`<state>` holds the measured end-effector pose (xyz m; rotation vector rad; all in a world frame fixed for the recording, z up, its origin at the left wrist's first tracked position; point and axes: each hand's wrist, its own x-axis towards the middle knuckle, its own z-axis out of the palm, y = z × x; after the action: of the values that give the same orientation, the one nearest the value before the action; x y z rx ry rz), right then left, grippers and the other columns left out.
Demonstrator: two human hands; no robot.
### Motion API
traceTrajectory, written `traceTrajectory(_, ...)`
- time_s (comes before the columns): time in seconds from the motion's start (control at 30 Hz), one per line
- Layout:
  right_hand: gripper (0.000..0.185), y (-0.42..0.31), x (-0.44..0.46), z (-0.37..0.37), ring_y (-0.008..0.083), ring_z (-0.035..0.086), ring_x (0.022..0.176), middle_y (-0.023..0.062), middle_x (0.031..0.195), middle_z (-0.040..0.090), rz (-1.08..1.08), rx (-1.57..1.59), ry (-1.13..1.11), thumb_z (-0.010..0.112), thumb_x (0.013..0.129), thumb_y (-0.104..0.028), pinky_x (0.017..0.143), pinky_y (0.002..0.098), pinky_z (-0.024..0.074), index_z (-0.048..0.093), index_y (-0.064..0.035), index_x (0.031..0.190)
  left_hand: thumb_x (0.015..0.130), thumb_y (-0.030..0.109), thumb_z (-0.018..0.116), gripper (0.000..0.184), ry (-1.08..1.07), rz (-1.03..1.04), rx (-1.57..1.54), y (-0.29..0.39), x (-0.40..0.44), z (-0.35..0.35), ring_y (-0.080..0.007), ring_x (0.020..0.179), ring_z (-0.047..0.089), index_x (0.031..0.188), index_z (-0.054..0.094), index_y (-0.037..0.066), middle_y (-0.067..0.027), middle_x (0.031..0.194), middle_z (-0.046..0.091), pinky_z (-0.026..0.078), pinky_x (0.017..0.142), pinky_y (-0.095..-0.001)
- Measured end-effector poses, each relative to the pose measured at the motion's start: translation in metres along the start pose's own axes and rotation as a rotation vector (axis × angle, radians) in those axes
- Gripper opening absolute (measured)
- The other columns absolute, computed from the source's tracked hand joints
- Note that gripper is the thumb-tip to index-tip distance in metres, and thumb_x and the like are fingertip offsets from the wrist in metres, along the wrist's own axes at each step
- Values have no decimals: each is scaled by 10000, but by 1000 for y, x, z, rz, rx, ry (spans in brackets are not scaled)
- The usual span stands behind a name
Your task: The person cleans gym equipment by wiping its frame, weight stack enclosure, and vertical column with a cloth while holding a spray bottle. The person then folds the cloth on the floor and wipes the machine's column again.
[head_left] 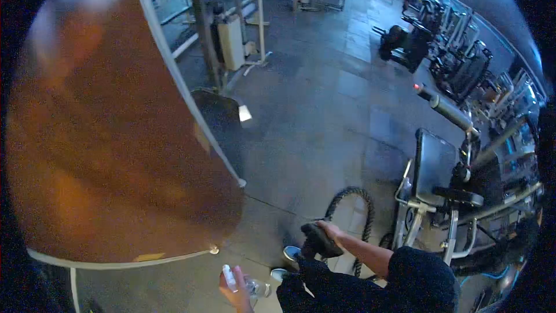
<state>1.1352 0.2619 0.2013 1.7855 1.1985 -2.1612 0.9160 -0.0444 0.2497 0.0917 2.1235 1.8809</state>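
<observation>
My right hand grips a dark, bulky object, possibly a black cloth or shoe, held above my legs. At the bottom of the view, my left hand is closed around a small white item. A clear bottle-like thing sits against the same hand, on its right side. Beneath my right hand, a thick twisted rope loops over the floor. The tips of my shoes show between the two hands.
A large brown panel with a pale metal edge fills the left side. To the right stands a padded bench. Further back, weight machines line the right side of the tiled floor.
</observation>
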Motion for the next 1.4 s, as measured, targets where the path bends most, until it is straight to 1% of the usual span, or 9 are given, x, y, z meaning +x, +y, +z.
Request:
traceTrajectory(0.03, 501, 19, 22, -15, 199, 658, 1030, 73, 1173, 728, -3, -11, -34, 510, 1035, -452, 952, 380, 507, 688, -63, 1297, 961, 147, 715, 198, 31, 14, 12, 15, -4, 0, -171, 615, 685, 1018, 623, -19, -94, 843, 695, 539, 506, -313)
traceTrajectory(0.1, 551, 42, 69, -23, 286, 722, 838, 110, 1032, 761, -471, 66, -121, 575, 972, -563, 830, 461, 582, 719, -80, 1193, 946, 199, 745, 216, -73, 6, 139, 60, -9, 6, -177, 619, 690, 951, 649, 6, -89, 815, 694, 534, 551, -317)
traceTrajectory(0.13, 551, 41, 65, -22, 286, 722, 838, 110, 1032, 761, -466, 65, -161, 575, 972, -563, 830, 461, 582, 719, -80, 1193, 941, 177, 747, 201, -55, -12, 98, 77, -14, 9, -183, 642, 709, 944, 655, -2, -85, 804, 696, 549, 575, -322)
traceTrajectory(0.2, 546, -22, -21, -5, 294, 719, 966, 112, 1116, 755, -92, 649, -276, 563, 991, -550, 913, 465, 572, 708, -85, 1237, 939, 165, 747, 191, -56, 24, 126, 88, -15, 4, -182, 659, 718, 948, 658, -3, -84, 802, 701, 555, 589, -321)
traceTrajectory(0.33, 510, -54, -48, 3, 304, 689, 1068, 120, 1180, 737, -205, 878, -346, 626, 946, -467, 963, 466, 552, 694, -78, 1270, 951, 153, 738, 168, -69, 134, 185, 141, -23, 16, -174, 718, 739, 961, 666, 1, -76, 814, 719, 571, 628, -320)
traceTrajectory(0.47, 417, -63, -34, -6, 293, 678, 866, 101, 962, 730, -194, 830, -313, 763, 744, -233, 806, 442, 549, 710, -41, 1110, 988, 184, 715, 168, -65, 137, 133, 150, -14, 39, -141, 768, 725, 1008, 669, 23, -74, 855, 739, 571, 664, -305)
traceTrajectory(0.57, 394, -71, -1, -24, 277, 680, 875, 96, 903, 705, -239, 740, -363, 763, 752, -208, 786, 419, 552, 710, -30, 1100, 1001, 204, 709, 175, -3, 136, 26, 168, 4, 66, -127, 769, 715, 1019, 667, 35, -72, 850, 744, 564, 668, -293)
traceTrajectory(1.1, 510, -421, 49, -125, 237, 632, 1121, 104, 1261, 642, -733, 11, -303, 726, 941, -148, 960, 394, 511, 525, -7, 1389, 945, 268, 774, 284, 255, 231, 68, 260, 111, 282, -123, 640, 675, 923, 630, 24, -46, 713, 671, 540, 597, -300)
traceTrajectory(1.4, 509, -569, 53, -31, 203, 612, 1117, 101, 1244, 663, -1032, -292, -461, 704, 954, -220, 997, 353, 467, 575, 16, 1386, 841, 292, 812, 303, 447, 204, 404, 278, 151, 316, -196, 678, 640, 894, 636, 51, -77, 743, 648, 521, 659, -361)
